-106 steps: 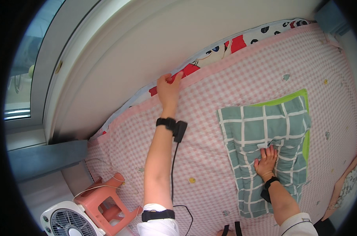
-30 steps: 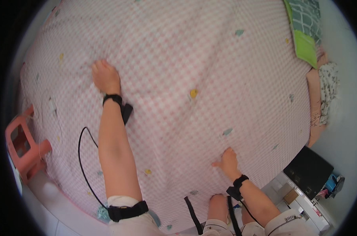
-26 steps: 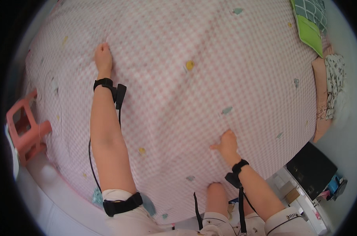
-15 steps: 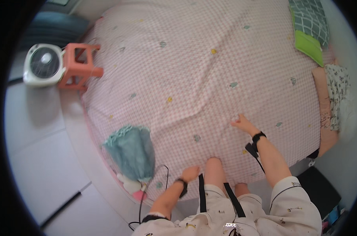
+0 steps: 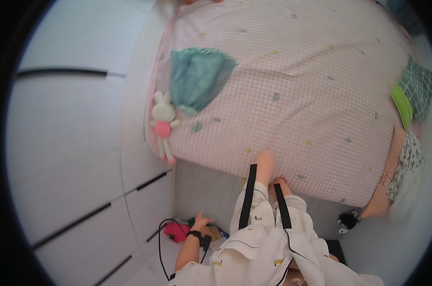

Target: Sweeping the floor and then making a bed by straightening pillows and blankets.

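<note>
My left hand (image 5: pixel 202 222) is low beside my body, past the bed's near edge, fingers apart and apparently holding nothing. It has a black band on the wrist, and a black cable (image 5: pixel 160 248) loops beside it. Around it in the view lie a bright pink-red item (image 5: pixel 177 231) and a tan item (image 5: pixel 213 232), both too small to name. My right hand is out of view; only a bit of skin shows beside my shorts at the lower right. My bare legs (image 5: pixel 265 164) reach the edge of the bed, which has a pink-and-white checked sheet (image 5: pixel 292 119).
On the bed's left lie a teal frilled cloth (image 5: pixel 197 78) and a plush rabbit (image 5: pixel 163 113). Pillows (image 5: pixel 417 90) and folded fabric (image 5: pixel 392 167) line the right side. White cabinet fronts (image 5: pixel 82 176) with black handles stand left. A black-and-white plush toy (image 5: pixel 349 220) sits by the right corner.
The view has swung left and back. My left hand has moved down beside the body, off the bed, and its fingers have spread. My right hand, earlier over the sheet, has left the view.
</note>
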